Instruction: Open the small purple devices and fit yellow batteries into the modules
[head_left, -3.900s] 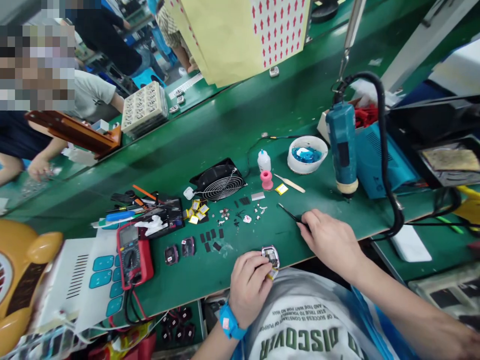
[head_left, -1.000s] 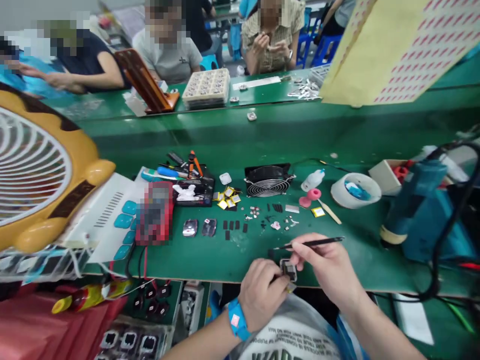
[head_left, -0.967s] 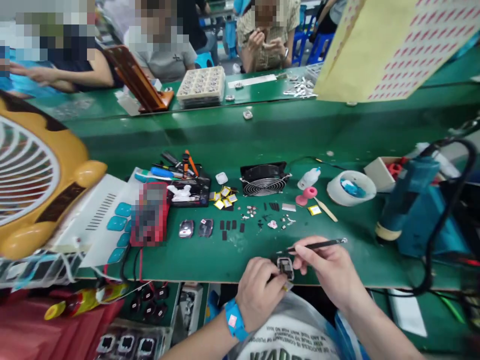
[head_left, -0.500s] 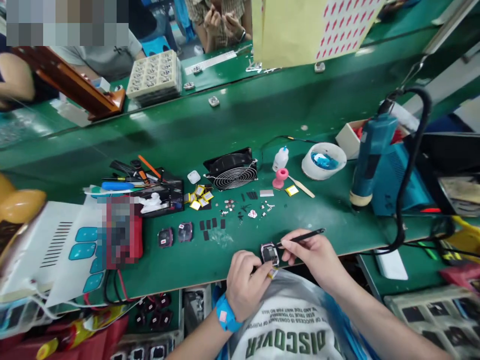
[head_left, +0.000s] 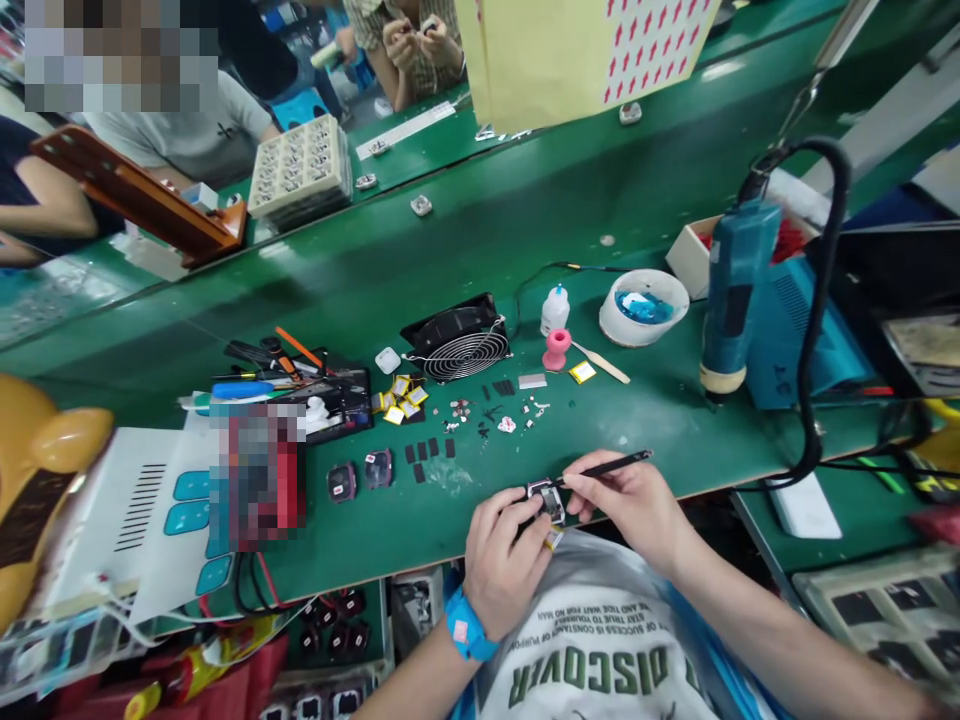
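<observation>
At the table's front edge, my left hand (head_left: pixel 506 545) has its fingers closed on a small watch case (head_left: pixel 551 502) with a metallic frame and its inside showing. A yellow-edged battery (head_left: pixel 554 538) hangs at the near side of the case. My right hand (head_left: pixel 626 505) pinches a thin black pen-like tool (head_left: pixel 616 465), its tip at the upper right of the case. Beyond the hands lie small loose parts (head_left: pixel 507 424), black pads (head_left: pixel 421 451) and two more watch cases (head_left: pixel 379 467).
A fan (head_left: pixel 469 350), a pink holder (head_left: pixel 556 350), a white bottle (head_left: pixel 555 310) and a white bowl (head_left: pixel 630 327) stand farther back. Yellow batteries (head_left: pixel 409 405) lie left of them. A blue tool (head_left: pixel 739 290) hangs at right. People sit across the bench.
My left fingers have moved up over the watch case. The whole view has shifted and tilted slightly. The black tool stays in my right hand.
</observation>
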